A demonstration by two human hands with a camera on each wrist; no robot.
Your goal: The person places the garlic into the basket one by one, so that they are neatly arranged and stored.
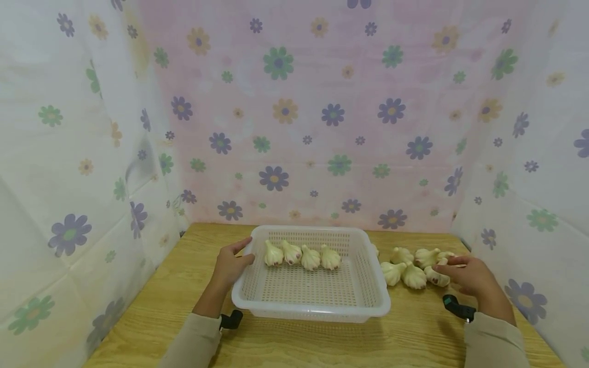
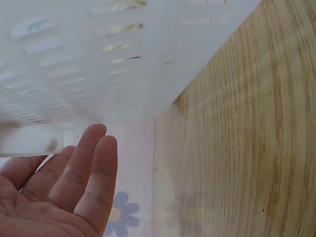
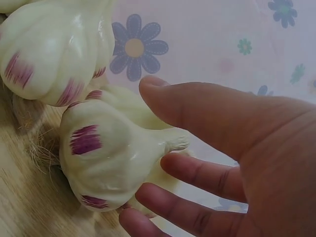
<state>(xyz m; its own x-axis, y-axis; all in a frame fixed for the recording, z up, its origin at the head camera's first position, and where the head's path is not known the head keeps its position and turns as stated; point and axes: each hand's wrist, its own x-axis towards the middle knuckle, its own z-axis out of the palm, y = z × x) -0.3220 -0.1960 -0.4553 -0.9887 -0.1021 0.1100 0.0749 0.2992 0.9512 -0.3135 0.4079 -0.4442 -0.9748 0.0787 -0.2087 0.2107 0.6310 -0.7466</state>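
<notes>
My left hand (image 1: pixel 229 265) holds the left rim of a white plastic basket (image 1: pixel 310 309); the left wrist view shows its fingers (image 2: pixel 94 182) at the rim, beside the slotted wall. Several garlic bulbs (image 1: pixel 311 257) lie in a row toward the basket's back. At the right, my right hand (image 1: pixel 471 276) reaches over a garlic bulb (image 1: pixel 437 277) at the edge of a loose group. Seen from the right wrist, thumb and fingers are spread around the stem of this purple-streaked bulb (image 3: pixel 106 153), the index fingertip right at the stem.
More garlic bulbs (image 1: pixel 414 277) lie close together on the wooden table (image 1: pixel 294 347), right of the basket. Flower-patterned cloth (image 1: pixel 303 102) hangs behind the table and along both sides. Black wrist mounts (image 1: pixel 459 308) sit at both sleeves.
</notes>
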